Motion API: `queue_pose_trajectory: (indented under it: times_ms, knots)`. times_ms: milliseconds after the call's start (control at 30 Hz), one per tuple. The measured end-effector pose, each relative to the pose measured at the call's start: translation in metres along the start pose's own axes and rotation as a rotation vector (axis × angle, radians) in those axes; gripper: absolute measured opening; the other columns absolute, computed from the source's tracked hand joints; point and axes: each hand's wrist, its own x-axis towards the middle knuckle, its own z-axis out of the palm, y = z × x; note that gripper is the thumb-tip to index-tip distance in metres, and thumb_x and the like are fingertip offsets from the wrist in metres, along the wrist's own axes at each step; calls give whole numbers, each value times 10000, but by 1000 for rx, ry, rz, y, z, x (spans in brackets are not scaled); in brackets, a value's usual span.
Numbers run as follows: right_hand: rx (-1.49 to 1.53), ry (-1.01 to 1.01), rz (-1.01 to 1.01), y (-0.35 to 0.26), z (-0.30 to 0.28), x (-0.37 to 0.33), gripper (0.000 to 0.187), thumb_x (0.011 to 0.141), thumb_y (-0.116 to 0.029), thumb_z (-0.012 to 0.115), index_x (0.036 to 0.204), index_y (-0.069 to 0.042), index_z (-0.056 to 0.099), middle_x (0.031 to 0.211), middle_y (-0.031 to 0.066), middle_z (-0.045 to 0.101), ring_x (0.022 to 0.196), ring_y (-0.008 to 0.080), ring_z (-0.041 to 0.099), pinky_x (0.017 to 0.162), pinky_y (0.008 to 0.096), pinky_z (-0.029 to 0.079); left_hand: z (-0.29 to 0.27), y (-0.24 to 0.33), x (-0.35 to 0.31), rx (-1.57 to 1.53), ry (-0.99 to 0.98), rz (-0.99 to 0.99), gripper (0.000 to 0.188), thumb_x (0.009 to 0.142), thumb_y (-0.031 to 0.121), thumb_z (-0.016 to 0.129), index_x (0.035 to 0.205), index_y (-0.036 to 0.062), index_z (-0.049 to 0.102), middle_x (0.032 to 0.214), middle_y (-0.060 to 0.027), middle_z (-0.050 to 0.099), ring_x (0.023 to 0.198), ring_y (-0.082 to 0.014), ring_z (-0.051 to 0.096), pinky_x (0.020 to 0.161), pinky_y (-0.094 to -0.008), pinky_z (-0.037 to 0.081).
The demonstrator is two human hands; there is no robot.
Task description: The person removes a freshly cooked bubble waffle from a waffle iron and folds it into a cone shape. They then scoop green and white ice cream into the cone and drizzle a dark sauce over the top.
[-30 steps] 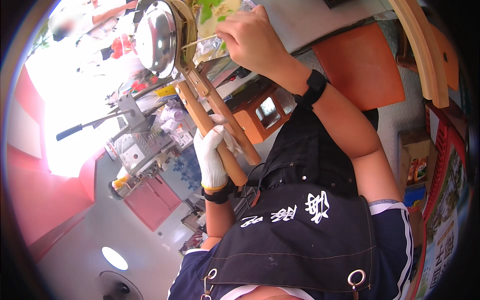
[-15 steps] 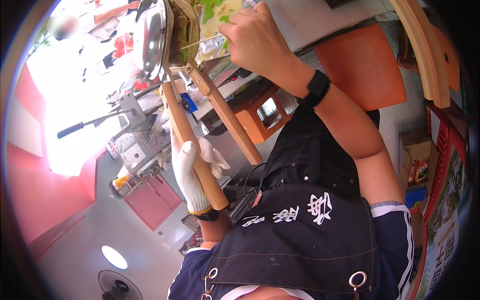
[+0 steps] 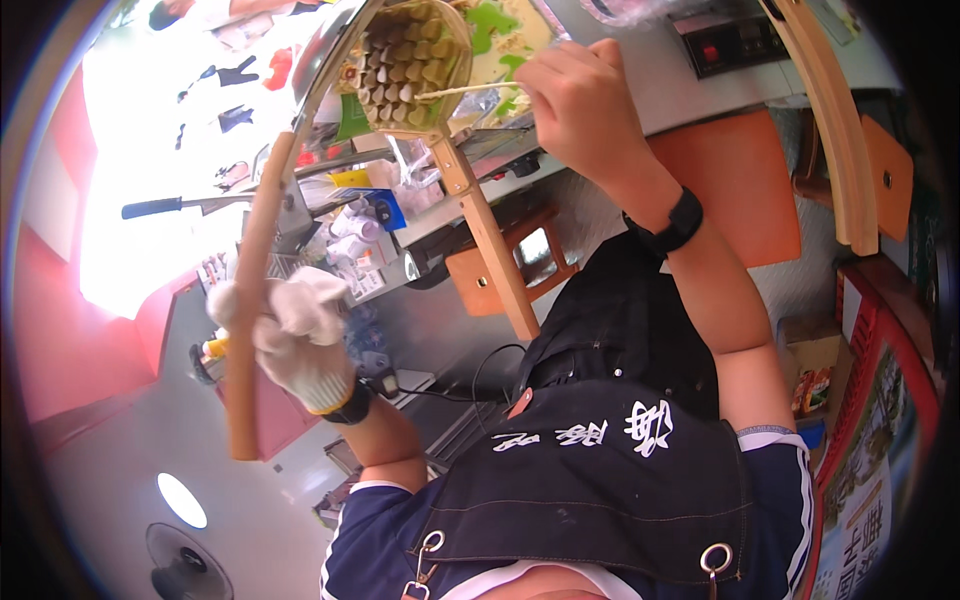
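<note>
The worktop (image 3: 655,88) spans the upper right of the frame. The hinged iron (image 3: 464,62), top centre, is open: opening is judged complete. A brown, bumpy layer (image 3: 405,65) lies in its right half, not lifted out. My gloved left hand (image 3: 298,335) is at the long wooden handle (image 3: 243,390), left; blur hides its grip. My right hand (image 3: 585,100) is clamped on a thin stick (image 3: 475,88), tip at the layer.

A grey counter (image 3: 655,85) spans ten to two o'clock. On it, a black switch box (image 3: 725,45) stands at half past one, clear plastic (image 3: 640,12) lies at one, a blue box (image 3: 386,210) at half past ten.
</note>
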Motion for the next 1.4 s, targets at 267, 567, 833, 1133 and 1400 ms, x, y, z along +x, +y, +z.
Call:
queue_pose_trajectory:
  times_ms: [267,567,833,1133,1400]
  knots:
    - [15,-17,50,-3,8,35,54,871,-87,630,844,-93,676,812,58,686,809,247,630,765,389,351,-35,90,172,953,89,473,405,1010,174,582,1307,-97,529,1276,-159,589,1224,-231,565,1145,-351,393]
    - [-85,-156,300,14,-22,45,52,929,-127,604,949,-95,638,819,83,680,809,287,642,774,388,364,-86,63,355,1635,-34,379,514,973,295,594,1323,-75,523,1282,-175,579,1210,-271,553,1121,-389,373]
    - [-185,-269,296,1,-15,77,20,942,-126,587,945,-106,588,802,74,666,798,288,638,789,411,343,-92,43,390,1767,-58,445,612,941,402,603,1337,-56,518,1287,-189,570,1197,-306,543,1100,-422,356]
    - [-324,-342,225,7,-13,82,22,939,-99,565,948,-93,584,810,90,679,811,304,646,802,418,351,-21,-54,230,1386,-693,364,778,853,540,638,1356,-37,497,1301,-214,540,1191,-349,504,1057,-452,349]
    - [-203,-405,347,12,-5,82,92,950,-137,579,920,-54,603,741,128,663,726,326,629,787,422,398,-36,-153,175,1352,-618,420,933,774,621,651,1392,-48,449,1398,-192,452,1278,-346,411,1128,-445,265]
